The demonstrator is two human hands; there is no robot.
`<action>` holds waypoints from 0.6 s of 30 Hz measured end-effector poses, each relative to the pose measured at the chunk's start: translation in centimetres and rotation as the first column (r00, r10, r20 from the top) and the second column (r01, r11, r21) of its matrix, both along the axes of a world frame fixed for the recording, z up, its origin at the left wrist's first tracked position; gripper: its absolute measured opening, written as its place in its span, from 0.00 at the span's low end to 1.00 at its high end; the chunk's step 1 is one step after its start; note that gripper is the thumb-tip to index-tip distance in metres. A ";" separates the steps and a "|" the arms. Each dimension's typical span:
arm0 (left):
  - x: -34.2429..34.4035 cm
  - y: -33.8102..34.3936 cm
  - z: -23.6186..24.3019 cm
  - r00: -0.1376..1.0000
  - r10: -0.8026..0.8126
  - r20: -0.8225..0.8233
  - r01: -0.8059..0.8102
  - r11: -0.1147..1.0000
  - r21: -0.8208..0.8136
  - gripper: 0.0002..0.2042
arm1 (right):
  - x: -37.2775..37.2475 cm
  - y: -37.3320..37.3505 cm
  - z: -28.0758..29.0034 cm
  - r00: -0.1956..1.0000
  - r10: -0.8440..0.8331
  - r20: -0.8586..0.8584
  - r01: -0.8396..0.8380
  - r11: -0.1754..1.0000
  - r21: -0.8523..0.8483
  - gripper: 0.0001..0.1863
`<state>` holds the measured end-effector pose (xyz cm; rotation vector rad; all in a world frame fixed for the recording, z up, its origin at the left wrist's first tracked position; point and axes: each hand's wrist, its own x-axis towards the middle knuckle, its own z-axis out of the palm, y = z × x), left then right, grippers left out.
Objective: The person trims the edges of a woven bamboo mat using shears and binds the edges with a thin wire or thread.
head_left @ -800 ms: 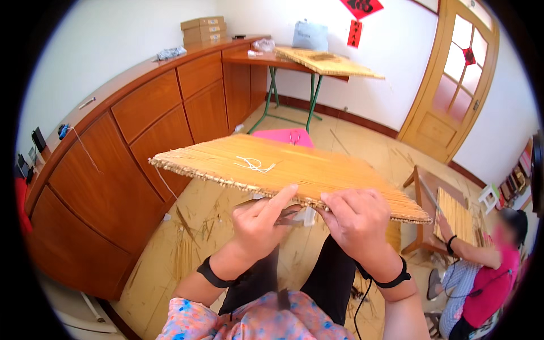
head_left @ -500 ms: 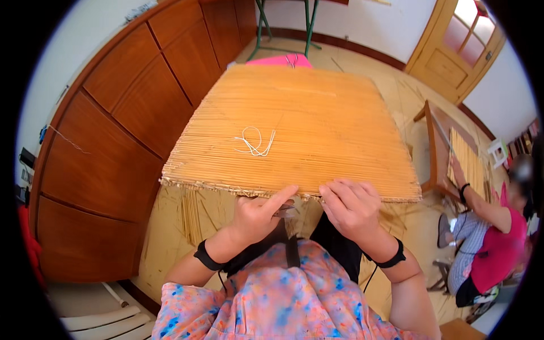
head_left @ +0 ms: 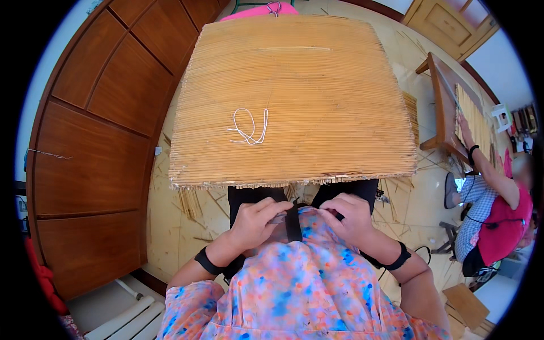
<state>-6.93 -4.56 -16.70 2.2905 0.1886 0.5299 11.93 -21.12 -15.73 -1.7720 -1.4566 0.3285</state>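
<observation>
A broad mat of thin straw-coloured stalks (head_left: 294, 119) lies flat in front of me, its ragged near edge just beyond my hands. On it, left of the middle, rests a loose loop of white string (head_left: 264, 127). My left hand (head_left: 253, 222) is closed around a small grey metal tool (head_left: 277, 217), mostly hidden by the fingers; its exact kind is unclear. My right hand (head_left: 350, 216) is closed in a pinch above my lap, apart from the mat. Whatever its fingertips hold is too small to make out.
Wooden cabinets (head_left: 90, 170) line the left side. A pink surface (head_left: 258, 12) with scissors (head_left: 274, 8) shows beyond the mat. At right, another person (head_left: 498, 218) works at a low table (head_left: 439, 107) with a stalk mat (head_left: 473, 116). Loose stalks (head_left: 190, 204) litter the floor.
Both my hands have come off the mat's near edge and drawn back toward my body. The view has tilted down, so the mat appears higher; the string still lies on it.
</observation>
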 end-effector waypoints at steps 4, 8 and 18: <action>0.4 0.0 1.0 1.000 0.020 0.008 -0.020 0.999 -0.035 0.16 | -0.4 1.3 -0.9 0.424 -0.257 -0.868 -0.084 0.944 -0.320 0.10; 0.5 -0.4 1.2 1.000 0.021 -0.002 -0.021 1.000 -0.011 0.15 | -0.7 3.9 -1.8 -0.128 -0.212 -0.969 -0.015 0.977 -0.212 0.10; 0.3 -0.1 1.1 0.986 0.096 -0.138 -0.106 0.992 -0.071 0.19 | -0.5 4.9 -1.2 -0.070 -0.202 -0.977 0.051 0.977 -0.206 0.11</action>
